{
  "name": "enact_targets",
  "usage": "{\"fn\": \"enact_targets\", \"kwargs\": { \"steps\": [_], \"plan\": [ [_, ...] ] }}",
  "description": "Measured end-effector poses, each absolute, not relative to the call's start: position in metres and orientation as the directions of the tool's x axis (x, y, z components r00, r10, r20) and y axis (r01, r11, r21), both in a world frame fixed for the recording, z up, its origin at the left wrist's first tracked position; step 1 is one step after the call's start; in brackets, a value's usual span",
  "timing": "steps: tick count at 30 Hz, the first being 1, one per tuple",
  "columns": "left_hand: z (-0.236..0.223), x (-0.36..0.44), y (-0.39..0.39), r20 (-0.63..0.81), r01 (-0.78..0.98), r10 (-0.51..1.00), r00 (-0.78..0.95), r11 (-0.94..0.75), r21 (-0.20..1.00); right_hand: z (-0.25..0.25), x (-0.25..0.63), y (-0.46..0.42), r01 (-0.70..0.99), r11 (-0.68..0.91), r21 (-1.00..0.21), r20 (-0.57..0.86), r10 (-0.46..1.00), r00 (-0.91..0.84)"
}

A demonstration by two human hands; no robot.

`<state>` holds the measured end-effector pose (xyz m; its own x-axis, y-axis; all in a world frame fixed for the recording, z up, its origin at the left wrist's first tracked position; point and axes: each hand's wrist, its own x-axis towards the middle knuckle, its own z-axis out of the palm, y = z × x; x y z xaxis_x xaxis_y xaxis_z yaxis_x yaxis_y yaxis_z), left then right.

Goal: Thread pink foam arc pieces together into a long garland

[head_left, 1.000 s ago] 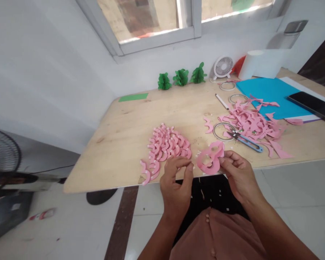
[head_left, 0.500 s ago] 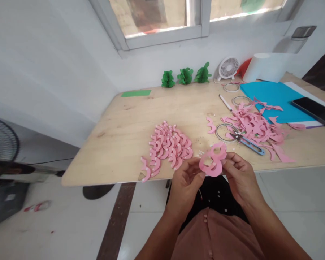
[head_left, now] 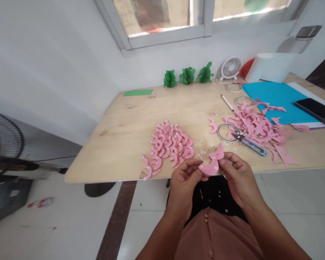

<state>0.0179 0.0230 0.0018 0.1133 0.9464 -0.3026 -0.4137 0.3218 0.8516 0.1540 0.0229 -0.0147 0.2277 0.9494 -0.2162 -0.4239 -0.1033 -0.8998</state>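
My left hand (head_left: 184, 180) and my right hand (head_left: 237, 177) both pinch a small stack of pink paper cut-outs (head_left: 212, 163) just over the near edge of the wooden table (head_left: 130, 126). The stack is folded or tilted, so its holes barely show. Just left of my hands, a heap of pink crescent pieces (head_left: 168, 144) lies on the table. A pile of pink paper scraps (head_left: 256, 128) lies to the right, with blue-handled snips (head_left: 249, 142) and a wire ring (head_left: 226, 131) beside it.
At the back stand three green paper trees (head_left: 188, 76), a small white fan (head_left: 230, 68), a white paper roll (head_left: 269, 66), blue paper (head_left: 277, 97) and a phone (head_left: 316, 112). A white pen (head_left: 226, 102) and green sheet (head_left: 138, 92) lie on the table. A floor fan (head_left: 4, 144) stands left.
My left hand moved right and took hold of the pink stack beside my right hand. The stack went from flat, with its holes showing, to folded or tilted edge-on.
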Motion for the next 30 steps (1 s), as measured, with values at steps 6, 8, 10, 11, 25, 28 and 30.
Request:
{"fn": "enact_targets", "kwargs": {
  "steps": [6,8,10,11,25,28,30],
  "plan": [
    [0.000,0.019,0.022,-0.324,-0.446,0.940,0.102,0.335,0.830,-0.017,0.152,0.020,-0.411,-0.116,-0.904,-0.203,0.963,0.176],
    [0.001,0.019,0.022,-0.324,-0.438,0.942,0.088,0.328,0.837,-0.016,0.151,0.018,-0.423,-0.124,-0.898,-0.211,0.964,0.165],
    [0.002,0.020,0.022,-0.319,-0.429,0.945,0.066,0.315,0.846,-0.015,0.150,0.016,-0.444,-0.135,-0.886,-0.221,0.964,0.148],
    [0.002,0.021,0.022,-0.314,-0.426,0.948,0.053,0.306,0.852,-0.015,0.150,0.016,-0.457,-0.139,-0.878,-0.225,0.964,0.139],
    [-0.005,0.020,0.020,-0.136,-0.331,0.989,-0.051,0.112,0.937,-0.006,0.145,0.011,-0.451,-0.151,-0.880,-0.214,0.972,0.093],
    [-0.005,0.019,0.019,-0.103,-0.285,0.993,-0.056,0.083,0.955,-0.002,0.143,0.011,-0.422,-0.155,-0.893,-0.211,0.974,0.088],
    [-0.005,0.018,0.018,-0.076,-0.249,0.995,-0.059,0.059,0.967,0.000,0.142,0.011,-0.396,-0.150,-0.906,-0.204,0.974,0.098]
  ]
}}
